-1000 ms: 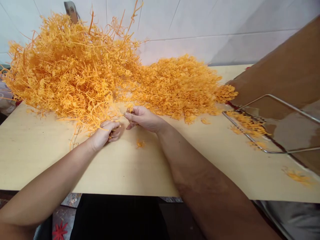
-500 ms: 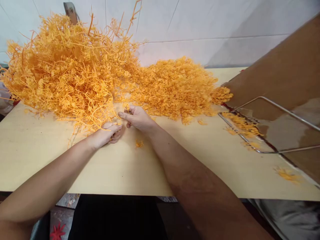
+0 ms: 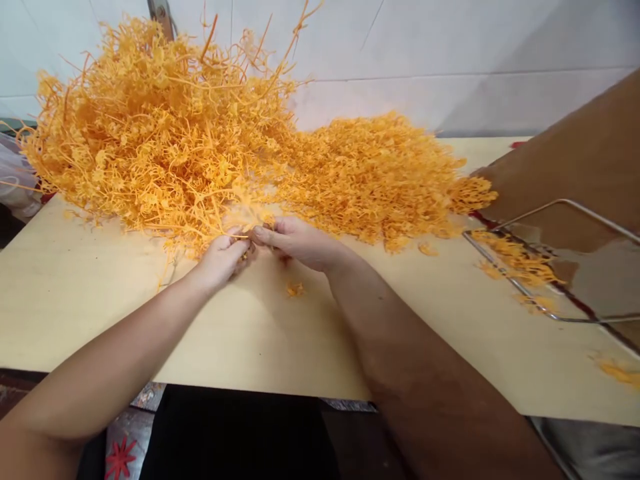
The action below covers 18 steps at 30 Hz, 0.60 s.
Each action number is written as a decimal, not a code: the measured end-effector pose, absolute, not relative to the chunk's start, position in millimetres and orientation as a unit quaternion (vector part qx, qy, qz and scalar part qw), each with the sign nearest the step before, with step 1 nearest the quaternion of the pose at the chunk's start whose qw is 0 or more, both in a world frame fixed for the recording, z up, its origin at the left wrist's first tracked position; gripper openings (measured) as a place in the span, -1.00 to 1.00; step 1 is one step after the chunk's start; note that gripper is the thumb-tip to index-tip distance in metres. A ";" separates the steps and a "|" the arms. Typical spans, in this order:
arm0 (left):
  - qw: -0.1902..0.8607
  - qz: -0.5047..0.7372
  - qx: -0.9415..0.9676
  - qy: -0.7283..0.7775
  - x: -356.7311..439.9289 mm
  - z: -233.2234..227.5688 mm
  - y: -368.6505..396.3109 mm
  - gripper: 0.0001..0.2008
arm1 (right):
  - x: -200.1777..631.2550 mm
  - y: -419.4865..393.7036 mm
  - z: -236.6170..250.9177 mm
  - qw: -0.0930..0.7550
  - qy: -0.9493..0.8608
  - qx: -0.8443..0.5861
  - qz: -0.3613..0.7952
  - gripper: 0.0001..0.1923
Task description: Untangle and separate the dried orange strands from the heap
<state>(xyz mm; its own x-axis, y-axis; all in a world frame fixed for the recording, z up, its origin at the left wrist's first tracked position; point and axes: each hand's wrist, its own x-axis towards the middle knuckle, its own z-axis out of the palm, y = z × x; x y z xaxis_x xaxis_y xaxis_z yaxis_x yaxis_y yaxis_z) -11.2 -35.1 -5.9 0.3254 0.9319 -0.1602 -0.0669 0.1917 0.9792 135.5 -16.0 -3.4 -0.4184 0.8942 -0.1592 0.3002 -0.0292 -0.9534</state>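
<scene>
A tall tangled heap of orange plastic sprigs with thin stems stands on the left of the table. Right of it spreads a lower pile of small orange pieces. At the front of the tall heap, my left hand is closed, thumb on top, on an orange sprig whose strands reach toward the heap. My right hand pinches at that sprig, its thumb beside the left fingertips. Both hands' lower fingers are partly hidden. One loose orange piece lies on the table just below the right hand.
A bent metal wire frame and a brown cardboard sheet lean at the right, with orange pieces around the wire. White tiled wall closes the back. The pale tabletop ends near my body.
My hands have come together, and the left has risen slightly toward the right one. The view has shifted, so the piles sit further right in the picture.
</scene>
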 end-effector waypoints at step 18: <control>0.701 0.378 0.511 0.323 -27.7 -10.2 -27.8 -0.52 | 138.2 -30.4 13.4 0.116 -0.688 -0.376 0.610 -0.41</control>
